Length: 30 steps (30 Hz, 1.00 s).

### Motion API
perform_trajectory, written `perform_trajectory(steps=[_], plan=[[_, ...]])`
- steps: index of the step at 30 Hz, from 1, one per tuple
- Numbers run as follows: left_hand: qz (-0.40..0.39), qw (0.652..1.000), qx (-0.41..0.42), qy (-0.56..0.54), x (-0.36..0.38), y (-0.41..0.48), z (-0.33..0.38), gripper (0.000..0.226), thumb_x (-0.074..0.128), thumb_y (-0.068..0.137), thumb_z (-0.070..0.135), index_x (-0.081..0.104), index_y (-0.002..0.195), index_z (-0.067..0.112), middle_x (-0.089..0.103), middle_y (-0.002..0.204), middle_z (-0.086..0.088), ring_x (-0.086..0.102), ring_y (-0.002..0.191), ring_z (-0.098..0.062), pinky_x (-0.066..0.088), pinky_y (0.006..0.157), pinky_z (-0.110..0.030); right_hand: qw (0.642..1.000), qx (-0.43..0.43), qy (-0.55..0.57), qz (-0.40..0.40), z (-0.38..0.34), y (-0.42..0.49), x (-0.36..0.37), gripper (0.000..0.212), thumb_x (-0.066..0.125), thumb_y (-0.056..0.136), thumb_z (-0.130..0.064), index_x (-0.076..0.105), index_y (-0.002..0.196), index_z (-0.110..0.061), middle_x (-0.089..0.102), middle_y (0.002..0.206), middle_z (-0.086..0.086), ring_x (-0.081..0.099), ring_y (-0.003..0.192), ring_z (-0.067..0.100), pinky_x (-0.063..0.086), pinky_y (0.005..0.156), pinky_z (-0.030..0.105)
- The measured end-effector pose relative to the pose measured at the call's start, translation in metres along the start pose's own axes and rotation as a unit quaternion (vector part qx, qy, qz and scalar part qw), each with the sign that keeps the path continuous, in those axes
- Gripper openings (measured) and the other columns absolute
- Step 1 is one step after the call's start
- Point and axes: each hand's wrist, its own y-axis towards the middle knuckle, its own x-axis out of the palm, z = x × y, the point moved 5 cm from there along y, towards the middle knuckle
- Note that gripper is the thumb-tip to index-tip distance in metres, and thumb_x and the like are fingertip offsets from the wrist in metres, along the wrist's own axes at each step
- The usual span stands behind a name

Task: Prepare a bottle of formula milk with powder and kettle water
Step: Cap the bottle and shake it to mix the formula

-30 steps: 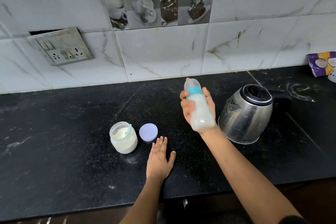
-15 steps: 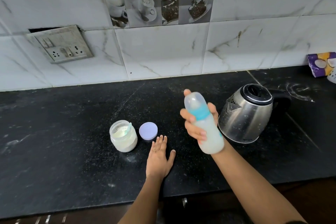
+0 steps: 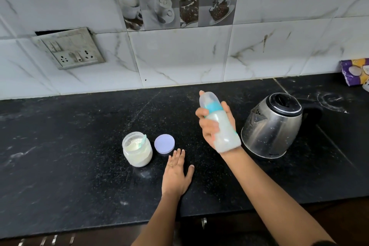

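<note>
One feeding bottle, one kettle, one powder jar, one loose lid and two hands are showing on or over the black table. The right hand is gripping the bottle, fingers curled round its body. It is holding the bottle in the air just left of the kettle, with the capped top tilting away from the kettle. The bottle is showing a clear cap, a teal collar and cloudy white milk, but its lower end is blurring, so the base is hard to make out. The left hand is lying flat on the table, fingers straight, further left of the kettle. The open jar, holding white powder and a pale green scoop, is standing well left of the kettle. The lilac lid is lying just beside the jar, on its kettle side. Behind and right of the kettle, a purple packet is being cut off by the frame edge.
</note>
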Motion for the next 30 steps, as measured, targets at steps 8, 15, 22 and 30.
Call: perform_trajectory(steps=[8, 15, 22, 30], plan=[[0.000, 1.000, 0.000, 0.002, 0.000, 0.001, 0.000, 0.065, 0.038, 0.098, 0.046, 0.017, 0.152, 0.017, 0.013, 0.160, 0.002, 0.001, 0.147, -0.007, -0.018, 0.109, -0.013, 0.996, -0.050, 0.026, 0.064, -0.007, 0.003, -0.003, 0.057, 0.074, 0.080, -0.021, 0.044, 0.126, -0.005, 0.059, 0.097, 0.022, 0.065, 0.069, 0.030, 0.058, 0.060, 0.039], [0.003, 1.000, 0.003, 0.002, 0.001, 0.001, 0.000, 0.065, 0.037, 0.098, 0.045, 0.017, 0.153, 0.016, 0.013, 0.160, 0.002, 0.001, 0.147, -0.007, -0.014, 0.112, -0.016, 0.997, -0.047, 0.005, 0.067, -0.007, 0.002, 0.004, 0.053, 0.071, 0.082, -0.023, 0.047, 0.124, -0.002, 0.059, 0.097, 0.023, 0.063, 0.069, 0.031, 0.057, 0.061, 0.040], [0.001, 1.000, 0.002, 0.007, 0.003, 0.001, -0.001, 0.065, 0.038, 0.098, 0.046, 0.018, 0.152, 0.016, 0.014, 0.160, 0.001, 0.002, 0.147, -0.008, -0.010, 0.116, -0.019, 0.995, -0.014, -0.090, 0.032, -0.002, -0.004, 0.005, 0.057, 0.065, 0.087, -0.027, 0.041, 0.136, -0.010, 0.056, 0.099, 0.021, 0.061, 0.066, 0.028, 0.055, 0.058, 0.036], [-0.006, 0.999, 0.014, 0.043, 0.004, 0.001, 0.000, 0.066, 0.031, 0.100, 0.045, 0.008, 0.153, 0.015, 0.006, 0.161, -0.001, -0.003, 0.147, -0.009, -0.015, 0.114, -0.020, 0.988, 0.029, -0.150, 0.009, 0.008, -0.010, 0.003, 0.055, 0.058, 0.090, -0.029, 0.042, 0.142, -0.019, 0.057, 0.100, 0.019, 0.061, 0.066, 0.027, 0.055, 0.058, 0.034]])
